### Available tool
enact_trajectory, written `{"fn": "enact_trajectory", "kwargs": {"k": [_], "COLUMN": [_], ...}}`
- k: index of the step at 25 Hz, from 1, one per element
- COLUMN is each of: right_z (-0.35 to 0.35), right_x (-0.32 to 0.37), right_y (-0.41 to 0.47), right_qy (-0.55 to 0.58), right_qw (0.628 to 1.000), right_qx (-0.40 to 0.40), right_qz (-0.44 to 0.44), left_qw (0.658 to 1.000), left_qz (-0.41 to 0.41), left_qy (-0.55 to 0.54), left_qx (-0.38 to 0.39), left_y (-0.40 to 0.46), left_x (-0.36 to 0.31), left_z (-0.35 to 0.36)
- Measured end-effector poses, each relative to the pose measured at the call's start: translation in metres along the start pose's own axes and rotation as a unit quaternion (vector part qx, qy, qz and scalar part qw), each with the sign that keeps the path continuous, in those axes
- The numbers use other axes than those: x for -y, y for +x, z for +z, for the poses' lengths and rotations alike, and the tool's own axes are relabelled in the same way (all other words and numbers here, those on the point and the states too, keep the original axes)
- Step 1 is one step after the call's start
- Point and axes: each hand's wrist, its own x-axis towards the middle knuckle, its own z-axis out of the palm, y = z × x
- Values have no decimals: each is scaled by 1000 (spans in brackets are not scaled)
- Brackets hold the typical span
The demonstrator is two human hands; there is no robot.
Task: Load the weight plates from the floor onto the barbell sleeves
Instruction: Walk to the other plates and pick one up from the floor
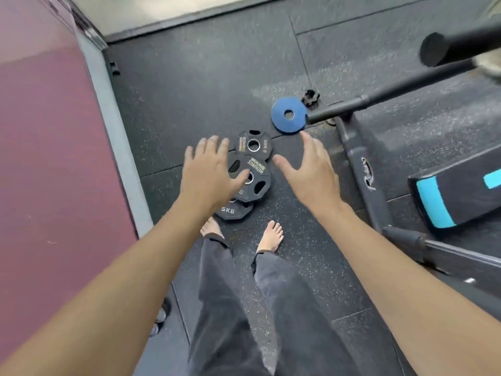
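Three black weight plates lie overlapping on the rubber floor: a small far one (254, 145), a middle one (256, 176), and a near one marked 5KG (234, 211). A blue plate (288, 115) lies flat farther off to the right. The barbell sleeve (444, 48) juts in high at the upper right, its end facing me. My left hand (210, 169) hovers spread over the black plates, hiding part of the middle one. To the right of the plates, my right hand (311, 169) is open too. Neither hand holds anything.
A black barbell collar (311, 97) lies behind the blue plate. A dark rack base with bars (363, 169) runs along the right, beside a black bench pad with cyan stripes (458, 191). A maroon wall (48, 147) borders the left. My bare feet (271, 236) stand just short of the plates.
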Motion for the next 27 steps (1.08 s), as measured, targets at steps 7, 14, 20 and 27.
{"fn": "enact_trajectory", "kwargs": {"k": [7,14,20,27], "right_z": [238,422,499,510], "right_x": [-104,-186,-208,-213], "right_y": [121,191,209,216], "right_qy": [40,73,45,80], "right_qw": [983,945,950,947], "right_qx": [34,77,75,-5], "right_qz": [178,310,300,312], "left_qw": [994,986,991,988], "left_qz": [-5,-18,-38,-64], "left_qy": [-24,-48,24,-62], "left_qx": [105,156,128,128], "left_y": [152,234,262,283], "left_x": [50,54,46,46], "left_z": [247,430,501,498]}}
